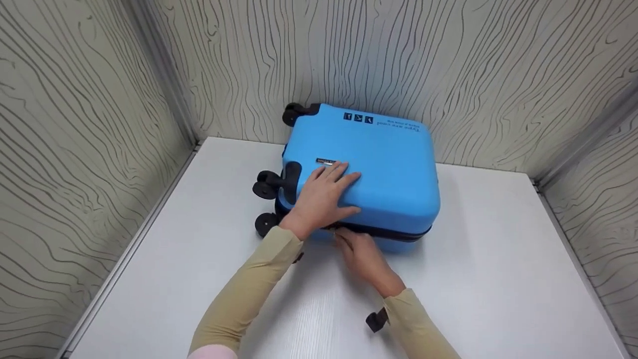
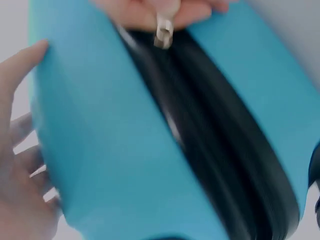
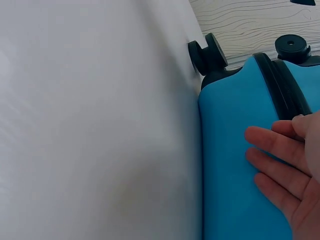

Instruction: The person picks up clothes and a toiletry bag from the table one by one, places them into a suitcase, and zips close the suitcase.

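Note:
A light blue hard-shell suitcase [image 1: 384,164] lies flat with its black wheels pointing left. Spread over its top shell near the front edge is my left hand [image 1: 324,199], fingers straight and thumb toward the side. My right hand [image 1: 361,254] is at the suitcase's front side, at the black zipper band [image 1: 389,233]. In the left wrist view, the right thumb and finger pinch a metal zipper pull [image 2: 164,34] on that band. The other fingers [image 3: 277,172] of the right hand extend along the blue shell in the right wrist view.
The suitcase lies on a white table [image 1: 498,259], close to a wood-grain back panel [image 1: 389,60]. Similar panels stand at left and right. Black wheels [image 1: 266,184] stick out from the suitcase's left end. A dark wrist strap piece [image 1: 377,319] hangs by the right sleeve.

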`<action>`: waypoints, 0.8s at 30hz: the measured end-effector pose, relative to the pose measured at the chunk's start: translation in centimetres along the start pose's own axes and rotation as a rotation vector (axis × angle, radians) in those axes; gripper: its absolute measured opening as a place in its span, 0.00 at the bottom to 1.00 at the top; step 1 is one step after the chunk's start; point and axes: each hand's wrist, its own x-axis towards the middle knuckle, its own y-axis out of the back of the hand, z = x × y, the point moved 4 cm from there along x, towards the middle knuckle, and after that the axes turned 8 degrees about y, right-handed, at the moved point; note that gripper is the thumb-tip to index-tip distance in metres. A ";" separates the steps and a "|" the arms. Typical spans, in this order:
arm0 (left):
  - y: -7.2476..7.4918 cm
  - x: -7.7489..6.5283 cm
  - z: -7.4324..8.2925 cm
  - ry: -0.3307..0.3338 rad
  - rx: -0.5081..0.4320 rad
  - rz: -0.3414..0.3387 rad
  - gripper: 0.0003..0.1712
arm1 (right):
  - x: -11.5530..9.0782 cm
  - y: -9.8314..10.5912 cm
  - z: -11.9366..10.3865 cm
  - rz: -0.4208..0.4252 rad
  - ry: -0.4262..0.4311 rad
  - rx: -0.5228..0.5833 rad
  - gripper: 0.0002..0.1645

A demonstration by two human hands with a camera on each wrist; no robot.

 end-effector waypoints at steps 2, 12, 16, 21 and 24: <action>0.4 -0.2 -0.5 0.012 -0.015 -0.014 0.46 | -0.3 0.1 -0.1 -0.011 -0.014 0.000 0.11; 1.6 -1.8 -1.6 0.084 0.017 -0.078 0.49 | -2.6 0.8 0.0 0.011 -0.002 0.015 0.09; 2.5 -2.6 -2.5 0.121 -0.014 -0.123 0.52 | -3.7 1.4 0.3 0.022 -0.009 0.039 0.09; 3.5 -3.7 -3.2 0.113 -0.058 -0.173 0.52 | -4.9 2.4 0.7 0.040 -0.034 0.048 0.09; 4.2 -4.3 -3.8 0.114 -0.060 -0.201 0.51 | -5.4 2.9 1.1 0.052 -0.059 0.051 0.08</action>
